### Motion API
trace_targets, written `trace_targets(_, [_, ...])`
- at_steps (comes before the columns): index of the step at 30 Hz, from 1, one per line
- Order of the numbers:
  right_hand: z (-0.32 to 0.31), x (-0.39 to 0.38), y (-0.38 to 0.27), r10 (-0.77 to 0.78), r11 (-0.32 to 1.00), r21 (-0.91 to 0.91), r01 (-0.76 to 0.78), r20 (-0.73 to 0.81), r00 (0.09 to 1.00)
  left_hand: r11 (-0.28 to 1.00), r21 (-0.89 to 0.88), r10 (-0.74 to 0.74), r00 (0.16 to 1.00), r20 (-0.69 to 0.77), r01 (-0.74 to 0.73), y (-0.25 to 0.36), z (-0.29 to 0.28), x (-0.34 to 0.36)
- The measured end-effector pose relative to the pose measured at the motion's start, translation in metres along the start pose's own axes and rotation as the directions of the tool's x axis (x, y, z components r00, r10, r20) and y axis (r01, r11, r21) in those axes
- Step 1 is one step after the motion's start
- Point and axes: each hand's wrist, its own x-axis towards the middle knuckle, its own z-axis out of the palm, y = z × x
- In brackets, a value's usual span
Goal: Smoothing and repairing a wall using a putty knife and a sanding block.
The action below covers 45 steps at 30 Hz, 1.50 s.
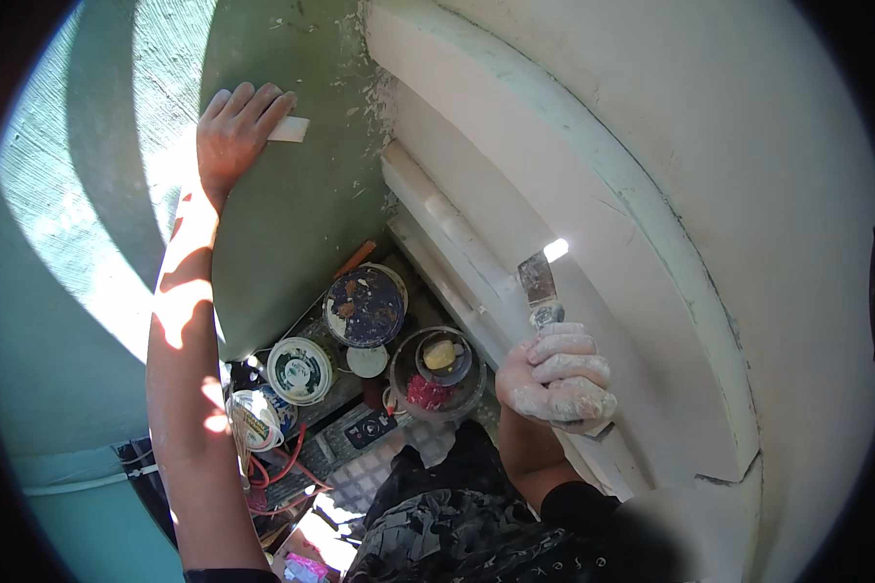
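My right hand (559, 379), coated in white dust or filler, is closed around the handle of a putty knife (537, 279). The blade points up and away from me, and its tip shines in the light in front of the white moulding (593, 282). Up at the far left, my left hand (241, 131) is closed on a pale, flat, straight-edged piece (289, 129), whose end sticks out past the fingers. That hand is at the green wall (282, 214); whether it presses on the surface I cannot tell. The rest of the piece is hidden in my grip.
Below stand a bucket with a stained dark lid (365, 306), a white lidded tub (299, 371) and a clear round basin (437, 374) holding a yellow lump and something red. A red hose (287, 471) lies near my feet. White ledges (457, 228) run along the right wall.
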Motion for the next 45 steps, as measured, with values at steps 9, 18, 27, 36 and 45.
trace_targets(9, [-0.003, 0.011, -0.027, 0.01, 0.999, 0.049, -0.017, 0.132, 0.991, 0.998, 0.051, 0.028, 0.999, 0.017, -0.029, -0.011, -0.01, -0.019])
trace_targets(18, [0.001, 0.009, -0.017, 0.045, 0.972, 0.236, 0.003, -0.198, 0.979, 1.0, 0.028, 0.011, 1.0, 0.014, -0.011, -0.004, 0.001, -0.007])
trace_targets(27, [-0.005, 0.028, -0.002, -0.178, 0.977, 0.128, 0.173, 0.023, 0.984, 1.0, 0.017, 0.02, 1.0, -0.014, -0.02, 0.001, 0.003, 0.001])
trace_targets(36, [-0.017, 0.027, 0.004, -0.204, 0.975, -0.008, 0.22, 0.344, 0.916, 1.0, -0.015, -0.006, 1.0, -0.021, 0.006, 0.005, 0.006, 0.004])
trace_targets(45, [-0.009, 0.011, 0.017, -0.07, 0.896, -0.389, 0.215, 0.354, 0.933, 0.999, 0.037, 0.019, 1.0, -0.009, -0.019, -0.004, -0.003, -0.01])
